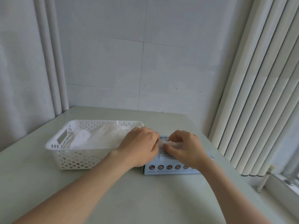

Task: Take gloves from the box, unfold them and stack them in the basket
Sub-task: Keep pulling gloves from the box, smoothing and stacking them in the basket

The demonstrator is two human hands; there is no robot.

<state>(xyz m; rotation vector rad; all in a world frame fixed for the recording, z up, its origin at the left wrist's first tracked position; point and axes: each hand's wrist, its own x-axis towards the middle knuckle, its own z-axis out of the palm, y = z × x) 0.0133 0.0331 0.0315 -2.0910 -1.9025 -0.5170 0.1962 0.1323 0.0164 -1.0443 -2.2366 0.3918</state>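
A light blue glove box (163,170) with round icons on its front lies on the table, right of a white perforated basket (77,156). Thin white gloves (97,136) lie stacked inside the basket. Both hands are on top of the box at its opening. My left hand (140,146) and my right hand (186,146) have curled fingers that pinch a thin translucent glove (166,143) bunched between them. Most of the box top is hidden under the hands.
The pale green table (145,199) ends at a white wall behind and a table edge to the right. White vertical blinds (258,94) and a window sill stand on the right; a grey curtain hangs on the left.
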